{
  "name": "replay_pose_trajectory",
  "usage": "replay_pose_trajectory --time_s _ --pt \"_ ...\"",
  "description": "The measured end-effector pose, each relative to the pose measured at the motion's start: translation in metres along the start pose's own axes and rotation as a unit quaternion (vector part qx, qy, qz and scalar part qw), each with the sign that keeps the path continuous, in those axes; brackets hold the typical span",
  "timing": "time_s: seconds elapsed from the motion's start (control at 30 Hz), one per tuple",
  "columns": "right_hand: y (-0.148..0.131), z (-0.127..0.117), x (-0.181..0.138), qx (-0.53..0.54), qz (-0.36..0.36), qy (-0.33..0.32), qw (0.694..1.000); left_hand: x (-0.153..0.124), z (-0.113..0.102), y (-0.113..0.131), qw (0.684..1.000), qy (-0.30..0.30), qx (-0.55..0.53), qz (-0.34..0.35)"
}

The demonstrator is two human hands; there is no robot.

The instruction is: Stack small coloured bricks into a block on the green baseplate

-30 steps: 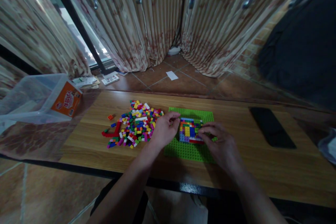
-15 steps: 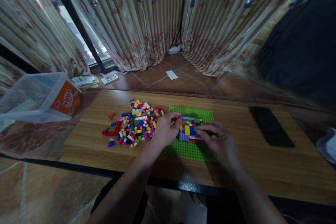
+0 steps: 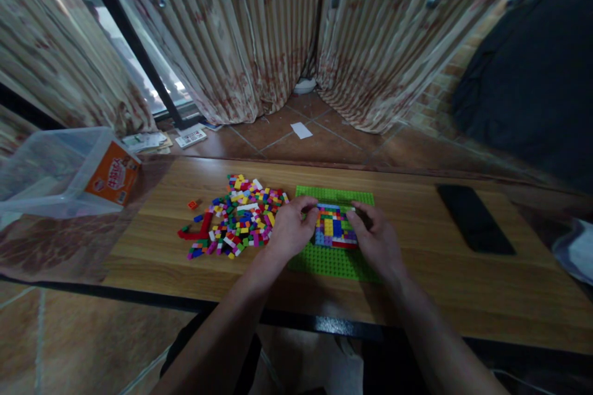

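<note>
A green baseplate [image 3: 332, 264] lies on the wooden table [image 3: 417, 284] and carries a flat patch of coloured bricks [image 3: 334, 228]. My left hand [image 3: 290, 229] rests at the patch's left side, thumb and fingers pinched together at its upper left corner. My right hand [image 3: 378, 239] sits at the patch's right side, its curled fingertips pressed on the upper right edge. Whatever the fingers pinch is too small to see. A pile of loose small bricks [image 3: 241, 217] lies just left of my left hand.
A red brick strip [image 3: 192, 234] and a lone orange brick [image 3: 193, 204] lie left of the pile. A clear plastic box [image 3: 55, 173] with an orange label stands at far left. A black phone [image 3: 475, 220] lies at right, and something white [image 3: 577, 253] sits at the right edge. Curtains hang behind.
My right hand has slid up and left, from the patch's lower right to its upper right edge. My left hand has barely moved. The view has shifted slightly.
</note>
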State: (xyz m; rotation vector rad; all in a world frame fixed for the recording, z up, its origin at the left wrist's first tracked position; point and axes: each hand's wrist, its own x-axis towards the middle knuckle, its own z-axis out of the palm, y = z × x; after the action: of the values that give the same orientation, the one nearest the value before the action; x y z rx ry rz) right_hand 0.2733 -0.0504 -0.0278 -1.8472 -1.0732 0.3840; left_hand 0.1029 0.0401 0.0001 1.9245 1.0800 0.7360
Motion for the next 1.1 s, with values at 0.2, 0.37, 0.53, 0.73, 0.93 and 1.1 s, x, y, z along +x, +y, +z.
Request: replay_pose_trajectory --time_s 0.2,0.37,0.53,0.73,0.93,1.1 --pt "-0.003 0.004 -0.003 -0.008 -0.01 0.003 1.0 -0.001 0.003 -0.003 1.0 0.007 0.002 0.008" --pt "-0.001 0.007 -0.004 -0.021 -0.02 0.004 1.0 -0.002 0.005 -0.003 1.0 0.01 -0.003 0.011" --pt "-0.002 0.009 -0.005 -0.063 -0.027 0.006 0.998 -0.003 0.007 -0.003 1.0 0.022 -0.004 0.009" --pt "-0.001 0.007 -0.003 -0.044 -0.024 -0.015 0.999 -0.005 0.008 -0.003 1.0 0.019 -0.007 0.009" --pt "0.003 -0.007 0.005 0.095 0.052 -0.013 0.994 -0.003 0.002 -0.002 1.0 0.018 -0.006 0.004" --pt "-0.002 -0.013 0.005 0.137 0.078 0.007 0.987 0.001 -0.004 -0.003 0.999 0.03 -0.024 -0.01"
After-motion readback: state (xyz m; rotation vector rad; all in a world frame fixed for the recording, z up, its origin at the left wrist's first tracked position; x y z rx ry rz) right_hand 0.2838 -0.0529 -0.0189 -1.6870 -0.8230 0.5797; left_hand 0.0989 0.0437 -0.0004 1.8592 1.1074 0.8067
